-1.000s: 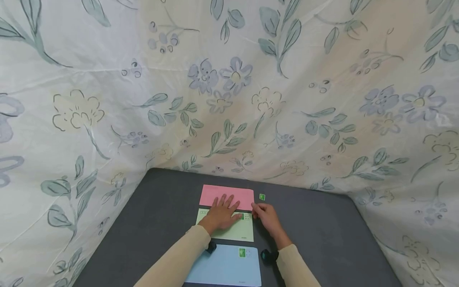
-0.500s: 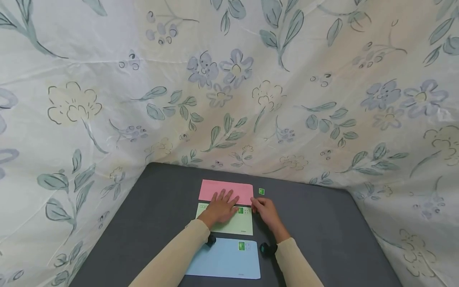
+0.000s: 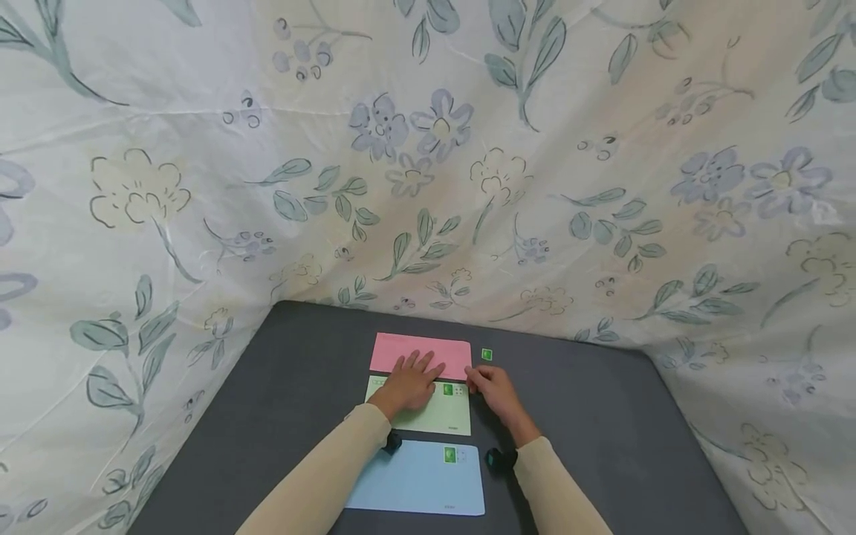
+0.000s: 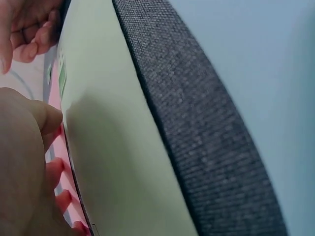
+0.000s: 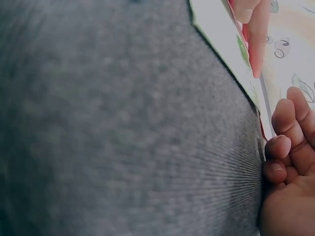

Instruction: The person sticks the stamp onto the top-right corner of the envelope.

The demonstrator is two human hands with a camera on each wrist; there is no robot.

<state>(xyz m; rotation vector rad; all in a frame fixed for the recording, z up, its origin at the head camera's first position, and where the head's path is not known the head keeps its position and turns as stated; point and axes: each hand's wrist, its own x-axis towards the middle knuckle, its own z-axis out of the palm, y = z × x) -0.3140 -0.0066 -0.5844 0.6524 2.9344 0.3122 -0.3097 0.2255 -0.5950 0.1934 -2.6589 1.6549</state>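
Observation:
My left hand [image 3: 409,386] lies palm down with fingers spread, across the pink envelope [image 3: 455,358] and the green envelope [image 3: 435,422] below it. The fingertips rest on the pink one. At the pink envelope's right edge, my right hand [image 3: 493,390] has curled fingers, their tips near the lower right corner. Whether they pinch the edge or only touch it is hidden. In the right wrist view the right hand [image 5: 295,147] shows several bent fingers beside the envelope edge. A green stamp [image 3: 487,354] lies on the table, just right of the pink envelope.
Nearer to me lies a blue envelope [image 3: 417,479] bearing a green stamp [image 3: 450,454]. Another green stamp [image 3: 448,389] sits on the green envelope. The dark grey table [image 3: 575,423] is bounded by a floral curtain [image 3: 428,208] behind and at the sides.
The head view has tilted slightly, so the table's things appear a little higher. Both hands keep nearly the same places on and beside the envelopes.

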